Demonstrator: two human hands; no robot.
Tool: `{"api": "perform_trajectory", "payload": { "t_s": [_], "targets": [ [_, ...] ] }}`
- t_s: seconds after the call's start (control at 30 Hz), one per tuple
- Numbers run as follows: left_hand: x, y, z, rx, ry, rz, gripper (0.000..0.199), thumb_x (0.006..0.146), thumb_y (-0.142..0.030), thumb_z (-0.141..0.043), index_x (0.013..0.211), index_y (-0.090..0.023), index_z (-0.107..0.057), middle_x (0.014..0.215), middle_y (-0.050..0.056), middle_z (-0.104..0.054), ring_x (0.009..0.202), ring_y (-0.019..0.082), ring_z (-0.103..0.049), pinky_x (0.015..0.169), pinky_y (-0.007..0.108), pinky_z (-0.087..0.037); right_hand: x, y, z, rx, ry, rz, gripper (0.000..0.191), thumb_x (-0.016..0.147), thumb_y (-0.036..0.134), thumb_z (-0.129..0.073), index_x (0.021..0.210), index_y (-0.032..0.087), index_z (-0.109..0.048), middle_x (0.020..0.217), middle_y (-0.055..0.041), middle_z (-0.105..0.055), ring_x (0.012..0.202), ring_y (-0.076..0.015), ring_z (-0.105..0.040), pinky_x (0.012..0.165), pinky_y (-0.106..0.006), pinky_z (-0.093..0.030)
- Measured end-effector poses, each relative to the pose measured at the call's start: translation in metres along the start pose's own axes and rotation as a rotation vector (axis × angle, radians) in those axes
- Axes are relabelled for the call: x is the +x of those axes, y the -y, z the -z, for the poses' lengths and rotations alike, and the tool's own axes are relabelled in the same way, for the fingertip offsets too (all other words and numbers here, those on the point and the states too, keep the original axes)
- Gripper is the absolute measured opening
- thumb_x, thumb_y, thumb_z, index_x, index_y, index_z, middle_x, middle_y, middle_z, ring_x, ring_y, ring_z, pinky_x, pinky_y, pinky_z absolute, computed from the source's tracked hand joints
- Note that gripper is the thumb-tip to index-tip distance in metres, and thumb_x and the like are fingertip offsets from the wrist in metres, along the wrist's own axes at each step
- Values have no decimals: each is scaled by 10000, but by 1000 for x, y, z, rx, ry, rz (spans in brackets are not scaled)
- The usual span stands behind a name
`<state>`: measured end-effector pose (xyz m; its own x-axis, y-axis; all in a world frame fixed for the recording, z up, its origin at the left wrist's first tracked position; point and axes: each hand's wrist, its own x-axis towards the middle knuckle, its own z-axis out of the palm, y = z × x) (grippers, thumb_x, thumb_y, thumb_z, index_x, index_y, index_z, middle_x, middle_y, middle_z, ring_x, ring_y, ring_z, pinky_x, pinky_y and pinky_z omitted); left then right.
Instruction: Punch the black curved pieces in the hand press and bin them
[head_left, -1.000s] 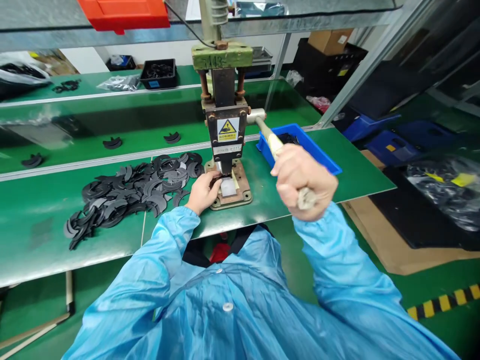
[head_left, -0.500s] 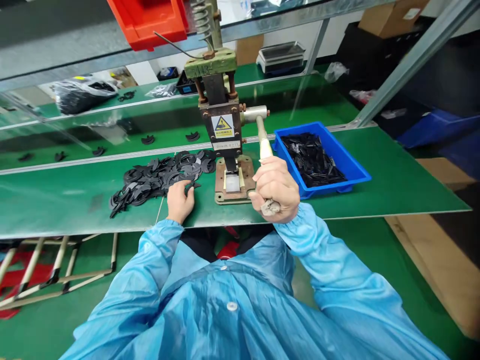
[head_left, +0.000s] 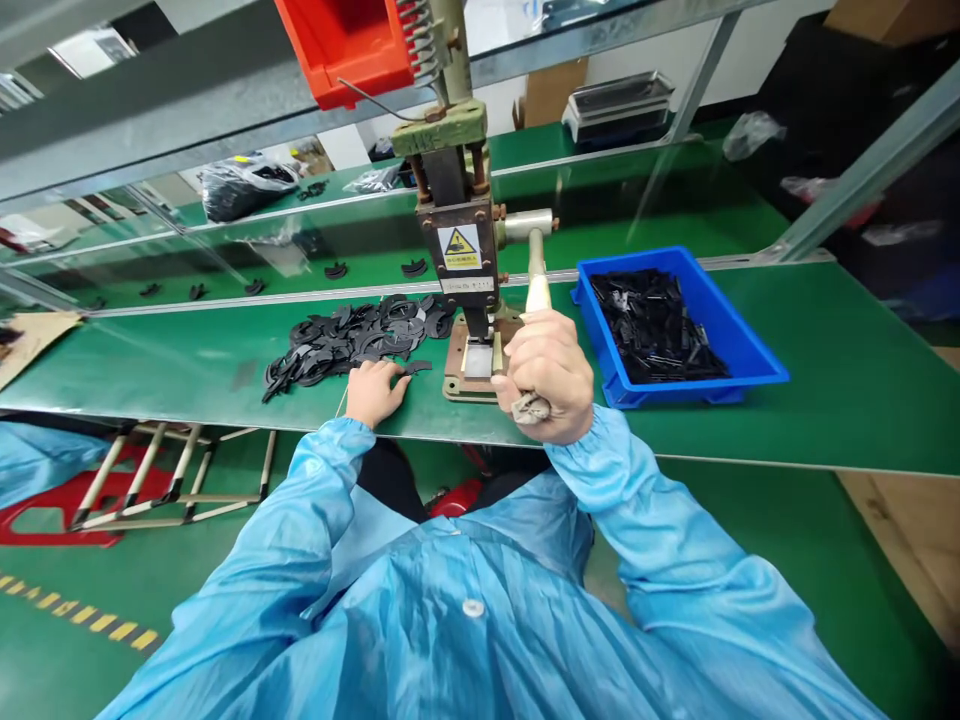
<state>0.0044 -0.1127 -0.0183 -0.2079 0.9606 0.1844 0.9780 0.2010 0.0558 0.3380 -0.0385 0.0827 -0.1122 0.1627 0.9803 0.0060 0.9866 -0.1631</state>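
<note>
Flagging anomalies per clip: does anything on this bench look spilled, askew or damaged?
Nothing damaged. The black curved parts lie in a loose heap on the green table, a few strays behind the rail. Right hand grips the press lever; left hand touches the heap.

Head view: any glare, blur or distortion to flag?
Head view: wide-angle bend in the bench edge and shelf rails; soft ceiling-light sheen on the green bench top; right hand on the press lever and left hand sharp; far corners slightly soft.

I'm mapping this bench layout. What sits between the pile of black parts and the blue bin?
In the head view, the hand press stands between the pile of black parts and the blue bin, with the right hand gripping its lever handle.
</note>
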Motion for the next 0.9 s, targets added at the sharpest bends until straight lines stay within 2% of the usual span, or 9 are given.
{"api": "perform_trajectory", "payload": {
  "t_s": [0.13, 0.27, 0.37, 0.53, 0.7, 0.77, 0.9],
  "targets": [
    [2, -1, 0, -60, 22, -73, 420, 1028, -531, -640, 1297, -230, -756, 1329, 156, -757, 1237, 388, -649, 1014, 512, -459, 2, 3, 0, 13, -39, -1, 301, 884, 243, -752, 723, 255, -498, 714, 50, -645, 814, -167, -712, 1027, -491, -598],
    [13, -1, -2, -163, 119, -277, 399, 1079, -480, -564, 1340, -245, -753, 1406, 114, -743, 1291, 330, -662, 1085, 487, -488, 0, 4, 1, 0, -25, -18, 297, 855, 212, -781, 727, 246, -515, 707, 56, -642, 824, -161, -717, 1042, -490, -586],
    [18, 0, -4, -277, 128, -409, 431, 1124, -406, -456, 1414, -222, -717, 1418, 123, -737, 1310, 298, -669, 1117, 472, -504, 0, 5, 3, -15, -17, -23, 285, 851, 208, -779, 730, 249, -524, 705, 54, -646, 819, -167, -716, 1038, -505, -594],
    [19, 4, -5, -348, 170, -630, 475, 1076, -479, -589, 1456, -215, -695, 1486, 133, -702, 1330, 323, -652, 1156, 512, -489, -1, 7, 6, -50, 9, -50, 258, 878, 240, -757, 738, 255, -540, 692, 56, -648, 815, -175, -730, 1037, -523, -603],
    [23, 8, -8, -358, 166, -703, 408, 1123, -439, -518, 1386, -221, -739, 1383, 135, -755, 1267, 312, -672, 1126, 501, -512, -2, 5, 13, -56, 56, -36, 214, 855, 251, -796, 786, 260, -593, 719, 54, -676, 842, -185, -754, 1037, -529, -610],
    [25, 10, -12, -371, 143, -707, 386, 1132, -419, -503, 1364, -228, -744, 1356, 132, -768, 1257, 304, -681, 1131, 491, -517, -2, 4, 18, -63, 106, -33, 195, 833, 256, -827, 866, 274, -636, 775, 52, -705, 873, -191, -766, 1050, -537, -619],
    [28, 14, -21, -346, 91, -661, 371, 1141, -404, -475, 1314, -220, -746, 1264, 152, -784, 1181, 304, -709, 1068, 477, -555, -2, 3, 27, -101, 99, -92, 384, 778, 250, -877, 1115, 284, -695, 1136, -23, -731, 977, -205, -774, 1058, -550, -656]
  ]
}}
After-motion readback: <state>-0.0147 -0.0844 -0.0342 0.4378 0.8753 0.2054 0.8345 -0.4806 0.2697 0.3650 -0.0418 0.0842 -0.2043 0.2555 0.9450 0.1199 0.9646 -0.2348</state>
